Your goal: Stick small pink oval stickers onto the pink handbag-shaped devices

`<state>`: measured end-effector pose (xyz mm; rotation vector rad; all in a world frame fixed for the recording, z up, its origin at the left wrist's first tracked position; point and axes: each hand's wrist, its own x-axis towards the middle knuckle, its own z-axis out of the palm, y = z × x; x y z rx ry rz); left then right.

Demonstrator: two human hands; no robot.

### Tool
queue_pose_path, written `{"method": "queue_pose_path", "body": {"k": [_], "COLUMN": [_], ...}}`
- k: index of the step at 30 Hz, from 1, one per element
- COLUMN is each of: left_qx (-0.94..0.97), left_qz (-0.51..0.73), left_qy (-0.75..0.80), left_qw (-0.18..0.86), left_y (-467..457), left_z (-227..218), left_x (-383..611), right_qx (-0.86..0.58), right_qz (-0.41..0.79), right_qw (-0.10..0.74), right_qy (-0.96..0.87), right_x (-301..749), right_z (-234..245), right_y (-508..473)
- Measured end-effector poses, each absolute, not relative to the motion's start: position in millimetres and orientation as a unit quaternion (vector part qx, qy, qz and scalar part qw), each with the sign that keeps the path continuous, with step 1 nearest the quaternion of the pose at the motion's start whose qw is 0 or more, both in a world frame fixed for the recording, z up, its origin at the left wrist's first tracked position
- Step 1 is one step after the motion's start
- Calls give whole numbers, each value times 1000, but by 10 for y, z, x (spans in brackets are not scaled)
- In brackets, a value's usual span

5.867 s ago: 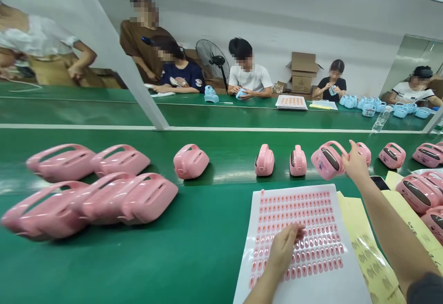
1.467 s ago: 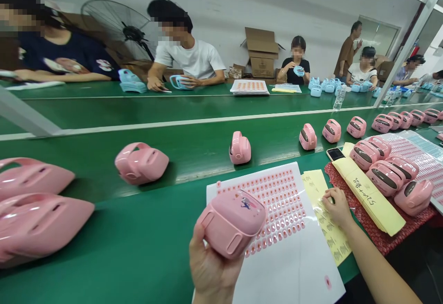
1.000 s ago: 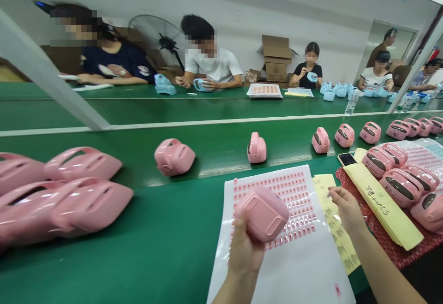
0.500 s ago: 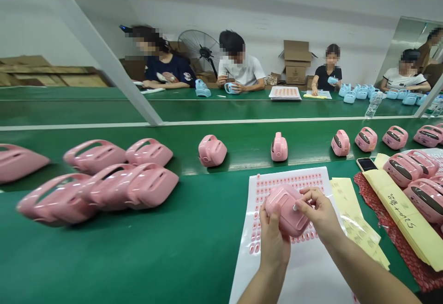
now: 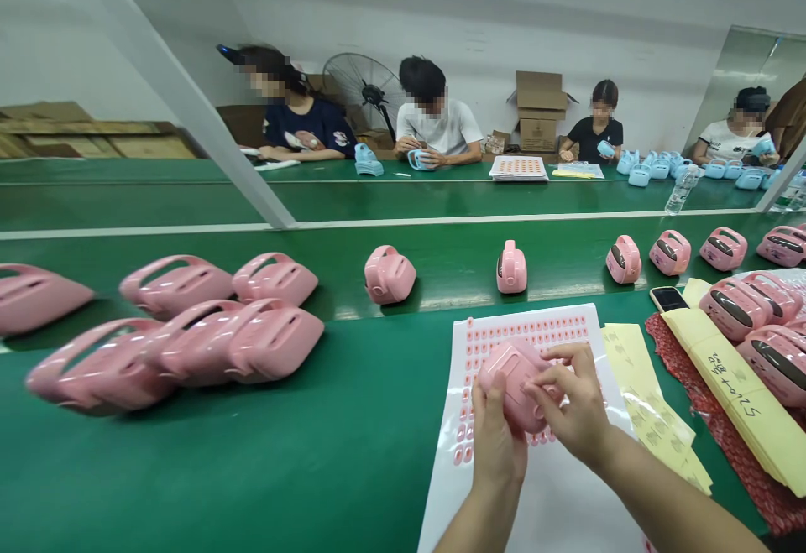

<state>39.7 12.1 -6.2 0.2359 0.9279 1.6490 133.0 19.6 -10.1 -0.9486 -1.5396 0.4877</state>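
My left hand (image 5: 497,435) grips a glossy pink plastic housing (image 5: 513,373), its flat side with a raised rectangular outline facing me. Against the housing's lower right side, the fingers of my right hand (image 5: 576,406) are pinched together. Whatever they hold, if anything, is hidden. Beneath both hands lies a white sticker sheet (image 5: 535,503) with rows of small pink-and-red oval stickers (image 5: 469,395), partly covered by the housing.
Handled pink housings (image 5: 277,339) cluster at left; others line the green conveyor belt (image 5: 441,268). At right lie yellow paper strips (image 5: 648,402), a yellow stack (image 5: 743,402), red bubble wrap (image 5: 686,377) and a phone (image 5: 667,299). Co-workers (image 5: 437,125) sit across, some handling blue housings.
My right hand's fingers have shifted down and left across the housing, and a white bit at their tips no longer shows. My left hand keeps its grip; the housing has turned slightly.
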Motion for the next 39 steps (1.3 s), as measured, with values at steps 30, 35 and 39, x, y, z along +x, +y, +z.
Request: {"method": "queue_pose_path", "body": {"k": [30,35,39], "left_qx": [78,16,-40], "left_qz": [735,772,759], "left_qy": [74,67,80], "left_qw": [669,632,645], "left_y": [-78,120,180], "left_z": [-779,-583,-449], "left_x": [-585,-452,-303], "right_qx": [-409,-305,-313], "right_qz": [426,531,536], "right_qw": [542,654,665], "right_qy": [-598,-444,-416], "right_x": [340,442,429], "right_z": [-353,-149,-83], "right_y": [1228,472,269]}}
